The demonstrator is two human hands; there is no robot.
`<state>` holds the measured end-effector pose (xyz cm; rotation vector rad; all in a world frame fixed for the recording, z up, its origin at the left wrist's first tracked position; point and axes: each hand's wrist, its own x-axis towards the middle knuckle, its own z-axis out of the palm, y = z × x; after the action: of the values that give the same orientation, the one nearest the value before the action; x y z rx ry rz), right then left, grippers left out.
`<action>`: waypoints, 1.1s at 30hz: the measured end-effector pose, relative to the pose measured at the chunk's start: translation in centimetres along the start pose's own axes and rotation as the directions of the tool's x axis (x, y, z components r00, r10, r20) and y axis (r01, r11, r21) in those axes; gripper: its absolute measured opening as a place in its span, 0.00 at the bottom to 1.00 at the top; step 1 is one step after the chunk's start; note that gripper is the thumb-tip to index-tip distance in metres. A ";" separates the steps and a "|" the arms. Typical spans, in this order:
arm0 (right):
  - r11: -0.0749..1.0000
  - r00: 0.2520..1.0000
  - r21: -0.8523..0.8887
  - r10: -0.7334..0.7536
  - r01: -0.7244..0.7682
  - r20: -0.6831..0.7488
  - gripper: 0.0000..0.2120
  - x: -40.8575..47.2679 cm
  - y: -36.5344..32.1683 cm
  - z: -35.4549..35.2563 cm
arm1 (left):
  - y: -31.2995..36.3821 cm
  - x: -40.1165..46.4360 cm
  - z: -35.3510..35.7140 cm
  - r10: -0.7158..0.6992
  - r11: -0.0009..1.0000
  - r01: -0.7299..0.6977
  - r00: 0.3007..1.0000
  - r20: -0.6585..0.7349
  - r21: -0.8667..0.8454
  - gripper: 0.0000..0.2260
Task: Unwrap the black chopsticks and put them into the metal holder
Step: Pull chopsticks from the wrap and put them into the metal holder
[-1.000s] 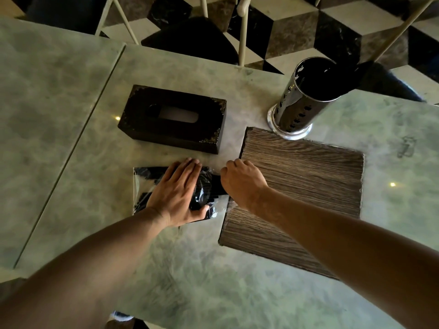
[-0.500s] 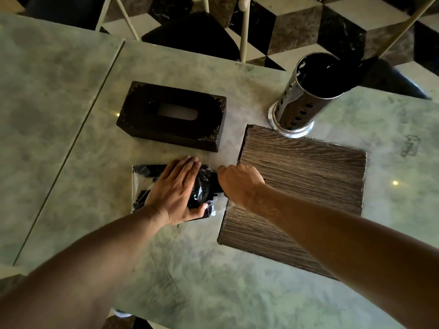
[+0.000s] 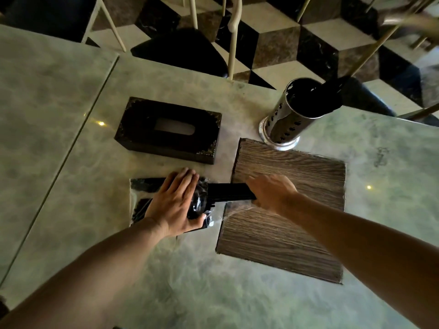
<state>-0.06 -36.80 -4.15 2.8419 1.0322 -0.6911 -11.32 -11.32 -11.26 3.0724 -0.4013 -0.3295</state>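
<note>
The black chopsticks [image 3: 229, 194] lie lengthwise between the hands. The left hand [image 3: 177, 203], fingers flat and together, presses the plastic wrap [image 3: 142, 198]; the right hand [image 3: 270, 192] grips the bared ends. The metal holder [image 3: 294, 115] stands beyond the right fingers.

The room is dim and warm-toned. Small bright glints sit on the glossy table [image 3: 71, 162], one left of the left hand [image 3: 174, 201], one right of the right hand [image 3: 270, 192]. The right hand looks slightly smeared. Beyond both hands, the checkered floor [image 3: 273, 43] bends at the edges, top right blurred.
</note>
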 end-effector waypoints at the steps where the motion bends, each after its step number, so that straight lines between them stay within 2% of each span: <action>1: 0.999 1.000 -0.020 0.028 -0.028 0.008 0.16 -0.6 0.5 -0.3 | 0.0 0.0 -0.2 -0.001 1.000 0.001 1.000 0.005 -0.004 0.47; 6: 0.993 0.994 -0.052 0.110 -0.110 0.000 0.14 -2.6 1.7 -1.3 | 0.0 -0.2 -0.5 -0.001 1.000 0.003 0.999 0.043 -0.024 0.47; 14: 0.995 0.992 -0.034 0.087 -0.090 -0.088 0.13 -2.5 1.6 -3.4 | 0.3 -0.3 -1.4 0.010 1.000 -0.009 0.994 0.106 -0.008 0.49; 17: 0.997 0.992 0.004 0.079 -0.079 -0.100 0.13 -2.6 1.1 -4.2 | 0.0 -0.7 -2.7 0.036 0.998 -0.041 0.994 0.107 0.050 0.51; 20: 0.998 0.992 0.013 0.066 -0.065 -0.105 0.12 -2.9 0.8 -5.1 | -0.1 -1.0 -4.4 0.061 0.994 -0.066 0.996 0.061 0.083 0.53; 24: 0.998 0.990 -0.015 0.053 -0.056 -0.130 0.12 -3.6 0.9 -6.7 | 0.3 -0.4 -7.0 0.037 0.999 -0.037 0.999 -0.003 0.004 0.53; 28: 0.995 0.981 -0.085 0.038 -0.055 -0.188 0.11 -5.0 2.1 -9.4 | 0.6 1.2 -11.1 0.053 0.999 -0.053 0.997 -0.047 -0.005 0.52; 33: 0.970 0.966 -0.193 0.096 -0.145 -0.241 0.14 -6.6 5.1 -15.0 | 0.9 5.5 -17.4 0.006 0.998 -0.012 0.995 -0.101 -0.059 0.51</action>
<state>4.55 -41.93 11.53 2.8143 0.8844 -0.2292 -2.67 -13.64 4.67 3.0120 -0.3935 -0.1817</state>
